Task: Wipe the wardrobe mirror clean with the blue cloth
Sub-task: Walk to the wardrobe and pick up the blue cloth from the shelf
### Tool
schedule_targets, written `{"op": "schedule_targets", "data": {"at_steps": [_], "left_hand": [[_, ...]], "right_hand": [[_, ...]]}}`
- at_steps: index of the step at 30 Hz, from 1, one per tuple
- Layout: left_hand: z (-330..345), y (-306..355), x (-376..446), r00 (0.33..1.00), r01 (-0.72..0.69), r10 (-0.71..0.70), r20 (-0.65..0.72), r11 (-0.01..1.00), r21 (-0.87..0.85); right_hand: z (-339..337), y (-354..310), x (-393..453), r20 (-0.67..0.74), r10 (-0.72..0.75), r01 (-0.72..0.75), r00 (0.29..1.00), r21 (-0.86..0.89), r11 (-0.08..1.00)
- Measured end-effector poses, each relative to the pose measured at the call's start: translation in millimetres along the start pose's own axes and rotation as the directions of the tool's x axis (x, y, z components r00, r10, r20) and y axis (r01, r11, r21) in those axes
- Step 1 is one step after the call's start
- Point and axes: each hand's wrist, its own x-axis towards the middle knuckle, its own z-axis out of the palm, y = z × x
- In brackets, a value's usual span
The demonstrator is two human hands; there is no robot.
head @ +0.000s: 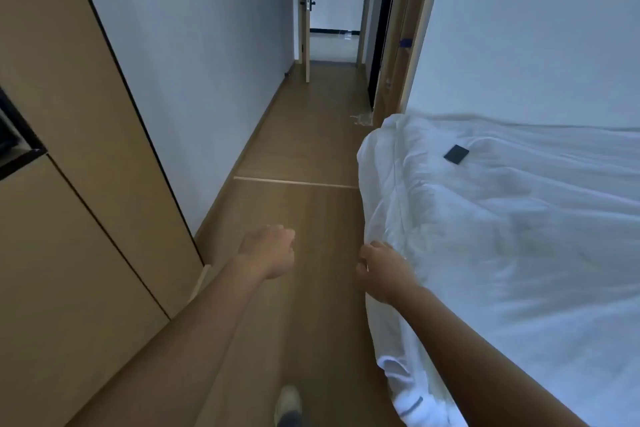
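The left hand is stretched out over the wooden floor with its fingers curled in toward the palm and nothing in them, and the right hand reaches forward beside it, fingers loosely curled and empty too, its knuckles just at the hanging edge of the white sheet; whether it touches the fabric cannot be told. Below the arms, at the bottom edge of the view, a light-coloured shoe stands on the floor. On the left a tan wardrobe runs along the wall, its flat panels split by thin dark seams, with a dark recess at its left edge; no mirror shows on the panels in view, and no blue cloth can be seen with certainty. On the right lies a bed covered in rumpled white bedding, with a small flat dark rectangle resting on top, well apart from both hands. Farther on, the floor narrows into a corridor between the pale wall and a wooden door frame, where a small blue object, too small to identify, sits at the frame's edge. At the far end an open door with a dark handle stands before a bright room.
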Motion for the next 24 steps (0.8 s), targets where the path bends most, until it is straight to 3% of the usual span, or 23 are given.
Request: {"op": "schedule_targets", "data": {"at_steps": [9, 24], "left_hand": [[-9, -38, 146, 0.999, -0.054, 0.054, -0.001, 0.998, 0.008], [-42, -116, 362, 0.994, -0.077, 0.081, 0.071, 0.995, -0.058]], "right_hand": [[6, 12, 145, -0.015, 0.072, -0.072, 0.997, 0.018, 0.997], [10, 13, 378, 0.078, 0.150, -0.155, 0.986, 0.062, 0.986]]}}
